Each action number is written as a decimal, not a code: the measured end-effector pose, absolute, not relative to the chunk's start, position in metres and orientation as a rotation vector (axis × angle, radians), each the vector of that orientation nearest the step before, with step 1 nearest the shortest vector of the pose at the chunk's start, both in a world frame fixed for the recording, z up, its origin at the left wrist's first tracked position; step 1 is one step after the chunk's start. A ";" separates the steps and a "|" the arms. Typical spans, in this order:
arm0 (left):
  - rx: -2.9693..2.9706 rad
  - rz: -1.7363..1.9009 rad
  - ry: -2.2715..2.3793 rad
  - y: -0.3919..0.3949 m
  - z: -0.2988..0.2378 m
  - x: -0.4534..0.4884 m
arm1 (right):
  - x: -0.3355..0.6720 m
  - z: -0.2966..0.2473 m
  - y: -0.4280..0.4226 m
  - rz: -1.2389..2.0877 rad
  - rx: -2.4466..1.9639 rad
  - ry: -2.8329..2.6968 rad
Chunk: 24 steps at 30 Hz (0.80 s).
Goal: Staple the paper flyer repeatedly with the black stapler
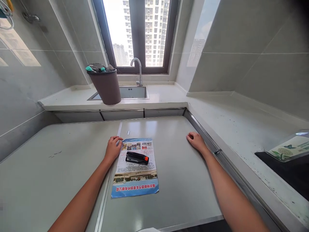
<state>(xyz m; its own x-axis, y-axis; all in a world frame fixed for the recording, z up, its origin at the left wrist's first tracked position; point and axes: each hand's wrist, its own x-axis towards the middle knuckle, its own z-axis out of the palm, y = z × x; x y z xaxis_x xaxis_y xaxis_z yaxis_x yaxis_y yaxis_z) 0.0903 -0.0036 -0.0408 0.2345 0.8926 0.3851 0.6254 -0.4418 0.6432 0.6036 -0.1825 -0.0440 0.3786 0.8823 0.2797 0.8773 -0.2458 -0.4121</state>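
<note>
A printed flyer (135, 191) with blue borders, small photos and text lies flat on the table. On top of it rests a black stapler (137, 158), its orange end pointing right. My left hand (114, 149) lies at the flyer's upper left edge, fingers loosely curled, with nothing visible in them. Apart from the flyer, to the right, my right hand (196, 141) rests near the table's right edge, its fingers curled in and holding nothing visible. Just beyond the flyer is a small pale strip (128, 132).
The grey-white table (183, 193) has a seam left of the flyer. Behind it, a brown bin (107, 88) stands at the sink (134, 92) beside a faucet (140, 71). A white counter (231, 129) runs along the right, bearing a clear-covered printed item (289, 149) and a black surface.
</note>
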 end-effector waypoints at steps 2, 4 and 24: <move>2.174 1.031 1.408 -0.004 -0.041 0.090 | 0.603 -0.044 -0.183 0.009 -2.144 -1.515; 2.189 1.010 1.414 -0.004 -0.042 0.090 | 0.602 -0.044 -0.183 0.001 -2.150 -1.516; 2.301 0.908 1.455 -0.009 -0.039 0.089 | 0.383 -0.010 -0.190 0.515 -1.231 -2.416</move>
<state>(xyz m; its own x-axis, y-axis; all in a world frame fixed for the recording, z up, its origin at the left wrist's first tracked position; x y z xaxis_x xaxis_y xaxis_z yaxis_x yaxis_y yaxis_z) 0.0893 -0.0091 -0.0387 0.2989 0.8829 0.3622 0.7131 -0.4589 0.5301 0.3834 -0.1903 -0.0099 -0.5444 0.8223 0.1655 0.6833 0.5492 -0.4811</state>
